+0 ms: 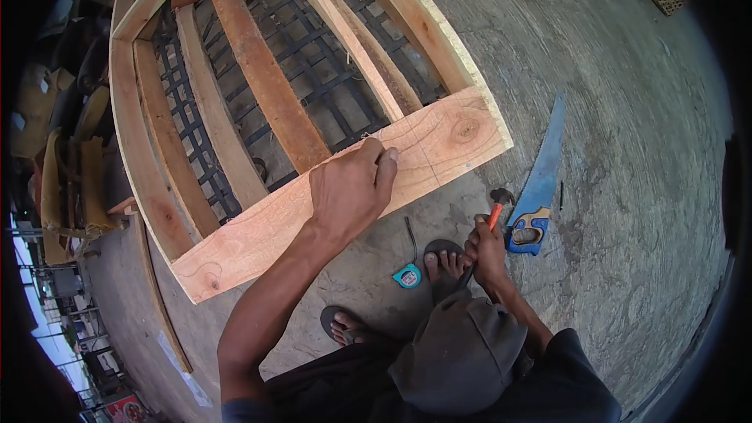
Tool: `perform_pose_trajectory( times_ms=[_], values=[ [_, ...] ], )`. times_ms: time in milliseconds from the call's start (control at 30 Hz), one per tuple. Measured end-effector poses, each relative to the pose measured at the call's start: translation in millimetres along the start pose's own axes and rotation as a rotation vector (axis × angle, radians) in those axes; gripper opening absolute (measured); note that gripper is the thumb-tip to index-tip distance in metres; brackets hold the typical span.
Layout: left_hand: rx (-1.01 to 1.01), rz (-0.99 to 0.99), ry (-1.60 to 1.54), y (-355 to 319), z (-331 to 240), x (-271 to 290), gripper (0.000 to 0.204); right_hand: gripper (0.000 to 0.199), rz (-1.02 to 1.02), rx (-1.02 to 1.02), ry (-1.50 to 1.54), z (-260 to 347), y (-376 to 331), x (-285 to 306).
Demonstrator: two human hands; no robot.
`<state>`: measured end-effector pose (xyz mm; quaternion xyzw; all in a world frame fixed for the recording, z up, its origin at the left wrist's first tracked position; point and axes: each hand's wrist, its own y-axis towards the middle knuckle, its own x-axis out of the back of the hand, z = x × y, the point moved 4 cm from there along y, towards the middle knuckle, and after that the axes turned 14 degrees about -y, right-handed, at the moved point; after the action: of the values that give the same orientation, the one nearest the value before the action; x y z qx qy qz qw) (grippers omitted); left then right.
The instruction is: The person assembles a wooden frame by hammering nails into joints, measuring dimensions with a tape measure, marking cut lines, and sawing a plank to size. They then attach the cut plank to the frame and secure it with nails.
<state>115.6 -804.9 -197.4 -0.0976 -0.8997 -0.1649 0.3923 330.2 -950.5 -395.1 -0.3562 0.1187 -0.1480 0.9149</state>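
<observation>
A pale wooden frame (462, 127) with several slats stands in front of me. My left hand (354, 182) rests on its near end board, at the inner edge, with the fingers curled. Whatever those fingers hold, if anything, is hidden beneath them. In my right hand (487, 251) is a hammer (496, 213), gripped by its orange and black handle, its dark head pointing up beside the board. A pencil line crosses the board to the right of my left hand.
On the concrete floor to the right lies a handsaw (543, 180) with a blue blade, next to a thin dark pen-like stick (561, 196). A teal tape measure (407, 276) sits by my feet. Dark woven straps (305, 55) show between the slats. A wooden strip (160, 298) lies at left.
</observation>
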Motion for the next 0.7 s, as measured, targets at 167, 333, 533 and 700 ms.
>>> perform_pose_trajectory(
  times_ms=[167, 333, 533, 700],
  values=[
    [0.038, 0.002, 0.196, 35, 36, -8, 0.043, 0.032, -0.21, 0.288, 0.173, 99, -5, 26],
    [0.078, 0.036, 0.183, 34, 55, -15, 0.047, 0.038, -0.182, 0.341, -0.016, 151, 5, 47],
    [0.043, 0.022, 0.166, 35, 56, -15, 0.045, 0.037, -0.12, 0.264, -0.401, 146, 11, 25],
    [0.031, -0.004, 0.17, 40, 49, -19, 0.046, 0.037, -0.326, 0.689, -0.61, 155, -25, 19]
  ],
)
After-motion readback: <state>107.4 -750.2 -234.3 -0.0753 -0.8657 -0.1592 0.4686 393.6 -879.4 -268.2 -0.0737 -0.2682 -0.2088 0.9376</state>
